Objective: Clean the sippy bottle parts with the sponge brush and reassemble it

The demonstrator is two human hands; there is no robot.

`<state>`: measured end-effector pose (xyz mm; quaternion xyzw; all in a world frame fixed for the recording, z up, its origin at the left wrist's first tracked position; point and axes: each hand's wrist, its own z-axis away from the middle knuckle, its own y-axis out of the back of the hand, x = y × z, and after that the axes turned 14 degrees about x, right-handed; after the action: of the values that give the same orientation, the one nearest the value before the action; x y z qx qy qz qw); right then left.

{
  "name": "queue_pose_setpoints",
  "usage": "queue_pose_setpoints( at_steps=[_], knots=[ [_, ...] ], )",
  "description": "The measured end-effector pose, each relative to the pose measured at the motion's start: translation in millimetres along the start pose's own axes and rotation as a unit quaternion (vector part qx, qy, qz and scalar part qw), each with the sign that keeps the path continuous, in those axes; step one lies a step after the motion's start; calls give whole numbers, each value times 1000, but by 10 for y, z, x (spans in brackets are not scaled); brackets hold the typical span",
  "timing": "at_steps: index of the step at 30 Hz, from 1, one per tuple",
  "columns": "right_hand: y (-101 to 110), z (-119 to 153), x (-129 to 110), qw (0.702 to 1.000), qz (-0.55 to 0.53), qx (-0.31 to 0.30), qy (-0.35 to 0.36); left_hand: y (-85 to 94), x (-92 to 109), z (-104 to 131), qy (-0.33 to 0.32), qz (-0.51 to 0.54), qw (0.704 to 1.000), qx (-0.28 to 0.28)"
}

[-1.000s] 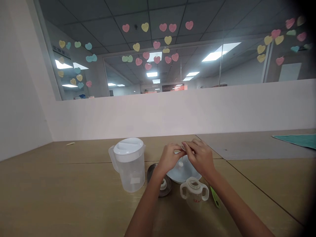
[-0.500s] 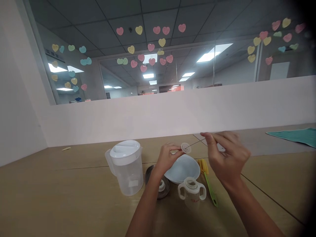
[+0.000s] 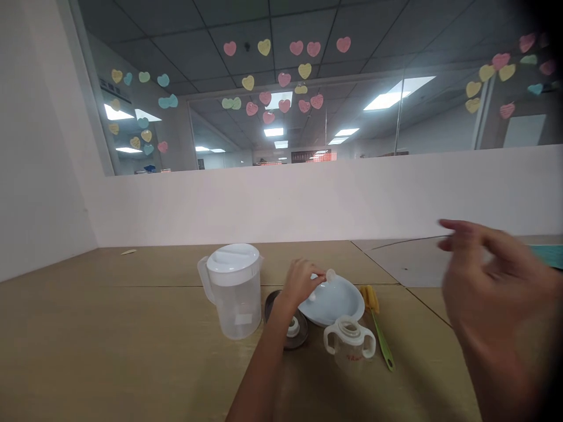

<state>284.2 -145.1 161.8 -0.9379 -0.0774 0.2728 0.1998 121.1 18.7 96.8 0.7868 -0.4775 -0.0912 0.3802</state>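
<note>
Over the white bowl (image 3: 336, 305), my left hand (image 3: 301, 284) pinches a small translucent round piece (image 3: 331, 275), perhaps a bottle teat. My right hand (image 3: 492, 281) is raised at the right, blurred, with thumb and fingers closed on a thin wire-like stick (image 3: 407, 241) that points left. The stick's tip is apart from the round piece. In front of the bowl stands a clear bottle with two white handles (image 3: 350, 346), its top uncapped. Partly behind my left forearm lies a dark metal dish (image 3: 301, 339) holding a white ring (image 3: 293, 328).
A lidded clear plastic pitcher (image 3: 237, 302) stands left of the dish. Right of the bowl lies a brush with a yellow head and green handle (image 3: 382, 340). A teal cloth (image 3: 548, 255) is at the far right. A white wall with a window runs behind the table.
My right hand has moved right, drawing the thin stick away from the round piece. My left hand still holds that piece, now a little lower over the bowl. The view has shifted slightly.
</note>
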Motion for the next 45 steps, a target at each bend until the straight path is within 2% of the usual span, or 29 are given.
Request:
queue_pose_setpoints(
  at_steps=[1, 3, 5, 7, 9, 12, 17, 21, 24, 27, 28, 30, 32, 33, 36, 40, 45],
  knots=[
    [-102, 27, 109, 999, 7, -39, -37, -57, -6, 18, 2, -26, 999, -32],
    [-341, 145, 381, 977, 19, -181, -110, -175, -7, 56, 14, -51, 996, -77],
    [-569, 326, 684, 942, 49, -297, -145, -282, -11, 95, 27, -45, 993, -104],
    [-732, 525, 958, 902, 78, -389, -170, -361, -25, 131, 36, -28, 990, -135],
    [-814, 701, 1161, 861, 103, -466, -174, -405, -43, 162, 39, 5, 986, -162],
    [-836, 887, 1322, 833, 110, -517, -164, -414, -54, 199, 34, 73, 979, -186],
    [-805, 1044, 1366, 795, 131, -576, -140, -379, -42, 215, 40, 121, 973, -193],
    [-774, 1083, 1299, 774, 148, -607, -100, -289, -12, 142, 53, 86, 985, -138],
    [-756, 1015, 1176, 762, 150, -626, -73, -126, 67, 67, 51, 61, 992, -100],
    [-716, 817, 927, 769, 126, -623, -59, 91, 208, 21, 33, 63, 994, -82],
    [-688, 728, 811, 776, 94, -621, -53, 162, 262, 15, 22, 74, 994, -77],
    [-602, 546, 550, 795, -13, -600, -88, 286, 370, 15, 1, 111, 991, -69],
    [-484, 393, 293, 786, -85, -599, -129, 370, 458, 26, -16, 152, 986, -71],
    [-421, 337, 184, 780, -103, -605, -123, 394, 490, 33, -21, 167, 983, -77],
    [-263, 252, -7, 789, -61, -610, -46, 402, 532, 48, -25, 196, 974, -110],
    [-182, 252, -1, 777, 0, -627, 44, 352, 518, 43, -43, 209, 965, -150],
    [-155, 234, 13, 781, 25, -616, 98, 358, 530, 39, -57, 208, 966, -140]
  ],
)
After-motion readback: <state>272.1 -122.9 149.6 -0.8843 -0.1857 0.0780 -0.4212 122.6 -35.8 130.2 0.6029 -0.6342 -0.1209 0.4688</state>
